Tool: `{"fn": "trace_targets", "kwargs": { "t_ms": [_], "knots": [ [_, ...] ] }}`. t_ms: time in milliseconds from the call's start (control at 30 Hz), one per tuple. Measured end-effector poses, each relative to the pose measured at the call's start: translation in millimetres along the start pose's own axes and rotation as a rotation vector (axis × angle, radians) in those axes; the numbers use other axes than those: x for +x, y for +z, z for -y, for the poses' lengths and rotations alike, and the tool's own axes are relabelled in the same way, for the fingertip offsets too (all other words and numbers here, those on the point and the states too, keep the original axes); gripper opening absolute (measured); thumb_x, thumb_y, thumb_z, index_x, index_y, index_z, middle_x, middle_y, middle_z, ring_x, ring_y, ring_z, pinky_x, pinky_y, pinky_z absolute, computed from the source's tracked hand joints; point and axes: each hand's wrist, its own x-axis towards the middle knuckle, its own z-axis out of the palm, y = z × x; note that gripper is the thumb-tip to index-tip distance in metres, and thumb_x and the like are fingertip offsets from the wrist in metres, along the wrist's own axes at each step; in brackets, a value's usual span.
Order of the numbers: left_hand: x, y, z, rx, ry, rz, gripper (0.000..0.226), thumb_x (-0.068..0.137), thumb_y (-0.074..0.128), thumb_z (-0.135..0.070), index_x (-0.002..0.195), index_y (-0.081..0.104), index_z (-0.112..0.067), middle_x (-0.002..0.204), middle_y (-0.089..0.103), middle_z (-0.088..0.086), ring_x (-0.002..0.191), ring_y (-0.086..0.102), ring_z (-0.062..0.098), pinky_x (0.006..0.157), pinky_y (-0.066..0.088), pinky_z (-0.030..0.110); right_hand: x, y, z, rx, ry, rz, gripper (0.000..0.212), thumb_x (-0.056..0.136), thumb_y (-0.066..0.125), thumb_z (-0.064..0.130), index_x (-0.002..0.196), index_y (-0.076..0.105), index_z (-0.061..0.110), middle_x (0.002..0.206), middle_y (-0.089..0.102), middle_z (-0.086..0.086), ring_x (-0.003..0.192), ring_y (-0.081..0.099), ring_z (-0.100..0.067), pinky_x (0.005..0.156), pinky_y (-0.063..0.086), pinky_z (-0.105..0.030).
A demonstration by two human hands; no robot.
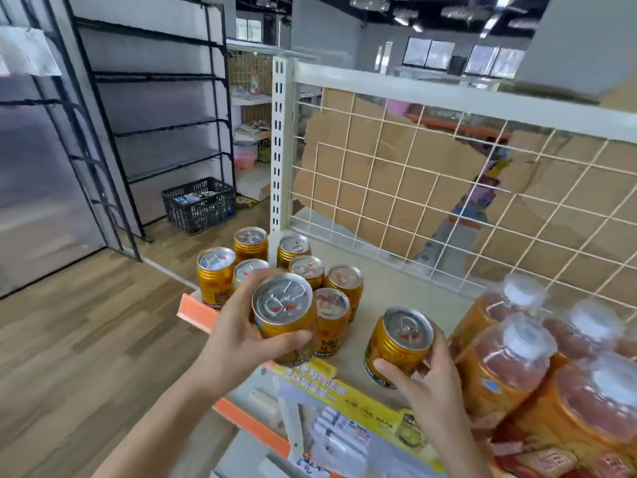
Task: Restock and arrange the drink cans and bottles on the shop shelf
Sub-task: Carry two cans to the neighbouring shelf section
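My left hand (pixel 238 334) grips a gold drink can (pixel 284 315), lifted just above the front edge of the beige shelf (pixel 396 291). My right hand (pixel 431 381) grips a second gold can (pixel 396 343) that sits or hovers low on the shelf, tilted slightly. Behind the lifted can, several more gold cans (pixel 339 281) stand upright in rows at the shelf's left end. At the right, several orange-brown tea bottles (pixel 510 360) with white caps stand close to my right hand.
A white wire grid (pixel 448 208) backs the shelf, with cardboard behind it. An orange price rail with a yellow label (pixel 344 391) runs along the shelf front. A black crate (pixel 200 205) sits on the wooden floor beside dark racks (pixel 155 115).
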Motion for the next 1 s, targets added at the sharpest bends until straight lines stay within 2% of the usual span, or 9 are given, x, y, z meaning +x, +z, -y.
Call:
{"fn": "trace_targets", "kwargs": {
  "t_ms": [167, 267, 400, 500, 600, 700, 767, 833, 1000],
  "knots": [
    [65, 30, -11, -0.015, 0.109, 0.191, 0.062, 0.059, 0.078, -0.035, 0.113, 0.051, -0.023, 0.101, 0.066, -0.007, 0.098, 0.062, 0.004, 0.084, 0.045, 0.016, 4, 10, -9, -0.076, 0.012, -0.02, 0.076, 0.048, 0.087, 0.033, 0.113, 0.047, 0.028, 0.105, 0.06, 0.034, 0.097, 0.057, 0.011, 0.08, 0.042, -0.005],
    [99, 44, -10, -0.036, 0.127, 0.245, 0.062, 0.057, 0.079, -0.036, 0.111, 0.05, -0.023, 0.1, 0.066, -0.01, 0.094, 0.061, -0.001, 0.08, 0.044, 0.01, 3, 20, -18, -0.082, 0.082, -0.047, 0.09, 0.04, 0.086, 0.055, 0.118, 0.046, 0.031, 0.11, 0.058, 0.03, 0.105, 0.057, 0.003, 0.092, 0.045, -0.022],
    [136, 62, 2, -0.06, 0.082, 0.357, 0.064, 0.052, 0.083, -0.035, 0.107, 0.051, -0.025, 0.097, 0.067, -0.007, 0.091, 0.063, 0.001, 0.078, 0.049, 0.014, 7, 29, -24, -0.117, 0.176, -0.082, 0.089, 0.04, 0.085, 0.052, 0.117, 0.044, 0.036, 0.109, 0.06, 0.027, 0.105, 0.057, 0.004, 0.094, 0.046, -0.025],
    [160, 78, 10, 0.01, 0.107, 0.451, 0.069, 0.05, 0.084, -0.033, 0.11, 0.053, -0.018, 0.1, 0.065, -0.004, 0.092, 0.063, 0.007, 0.08, 0.05, 0.018, 9, 38, -20, -0.178, 0.206, -0.099, 0.094, 0.035, 0.086, 0.058, 0.116, 0.041, 0.041, 0.108, 0.063, 0.021, 0.105, 0.052, 0.012, 0.087, 0.04, -0.007],
    [177, 94, 16, 0.051, 0.087, 0.587, 0.066, 0.054, 0.09, -0.023, 0.108, 0.051, -0.019, 0.1, 0.064, -0.002, 0.094, 0.062, 0.011, 0.078, 0.048, 0.017, 8, 45, -17, -0.22, 0.207, -0.137, 0.089, 0.047, 0.09, 0.041, 0.12, 0.037, 0.042, 0.119, 0.054, 0.022, 0.106, 0.044, 0.022, 0.08, 0.034, 0.002],
    [189, 106, 26, 0.171, 0.141, 0.701, 0.062, 0.059, 0.088, -0.023, 0.107, 0.049, -0.019, 0.1, 0.062, -0.002, 0.092, 0.059, 0.011, 0.07, 0.043, 0.013, 4, 51, -15, -0.171, 0.232, -0.199, 0.106, 0.035, 0.081, 0.067, 0.126, 0.033, 0.044, 0.125, 0.049, 0.022, 0.11, 0.046, 0.018, 0.086, 0.038, -0.002],
    [192, 111, 34, 0.256, 0.184, 0.766, 0.061, 0.06, 0.087, -0.028, 0.107, 0.048, -0.019, 0.106, 0.056, -0.001, 0.094, 0.054, 0.012, 0.067, 0.039, 0.011, 0, 54, -17, -0.074, 0.256, -0.257, 0.109, 0.038, 0.08, 0.071, 0.131, 0.03, 0.043, 0.132, 0.047, 0.016, 0.114, 0.05, 0.009, 0.091, 0.044, -0.013],
    [192, 114, 41, 0.349, 0.217, 0.837, 0.063, 0.062, 0.085, -0.029, 0.11, 0.046, -0.021, 0.11, 0.049, -0.003, 0.098, 0.048, 0.011, 0.068, 0.035, 0.01, -2, 56, -15, -0.033, 0.255, -0.3, 0.109, 0.045, 0.076, 0.073, 0.135, 0.027, 0.038, 0.137, 0.043, 0.013, 0.116, 0.048, 0.009, 0.089, 0.045, -0.014],
    [190, 117, 60, 0.47, 0.246, 1.09, 0.064, 0.068, 0.082, -0.025, 0.118, 0.042, -0.021, 0.122, 0.05, -0.002, 0.112, 0.047, 0.015, 0.088, 0.039, 0.026, -2, 59, -9, -0.024, 0.252, -0.31, 0.113, 0.046, 0.073, 0.075, 0.139, 0.027, 0.029, 0.134, 0.039, 0.023, 0.111, 0.045, 0.02, 0.083, 0.043, -0.008]
  ]
}}
